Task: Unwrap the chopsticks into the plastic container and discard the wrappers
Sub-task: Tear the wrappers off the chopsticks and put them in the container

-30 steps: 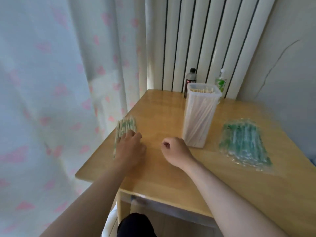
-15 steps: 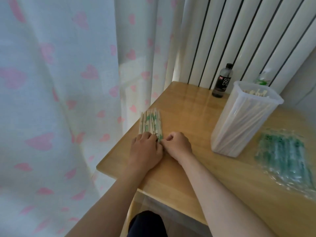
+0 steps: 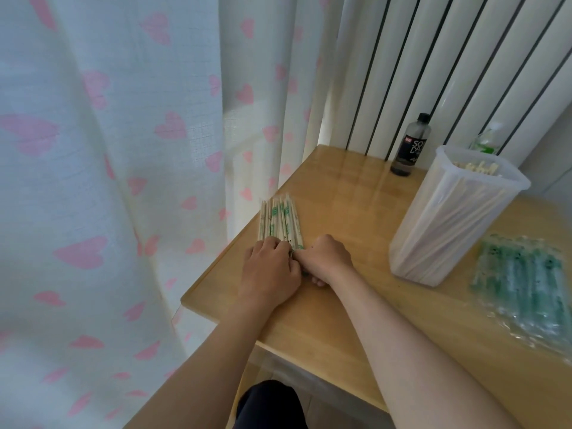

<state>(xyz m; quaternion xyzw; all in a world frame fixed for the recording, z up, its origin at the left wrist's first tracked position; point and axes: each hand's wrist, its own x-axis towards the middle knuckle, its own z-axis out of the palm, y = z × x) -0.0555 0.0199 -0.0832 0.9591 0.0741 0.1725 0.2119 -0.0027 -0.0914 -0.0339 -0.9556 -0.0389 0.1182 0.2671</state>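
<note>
Wooden chopsticks (image 3: pixel 280 221), left hand (image 3: pixel 269 270) curled over, right hand (image 3: pixel 325 258) gripping alongside

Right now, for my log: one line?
left hand: holds green-printed wrapped chopsticks pile | right hand: curled beside it | translucent plastic container: chopsticks inside

Left hand (image 3: pixel 269 270), right hand (image 3: pixel 325 258) together on wrapped chopsticks (image 3: pixel 278 221) near table (image 3: pixel 356 196) edge

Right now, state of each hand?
Left hand: curled over the near ends of the wrapped chopsticks, holding them.
Right hand: curled against that pile; grip cannot be told.
</note>
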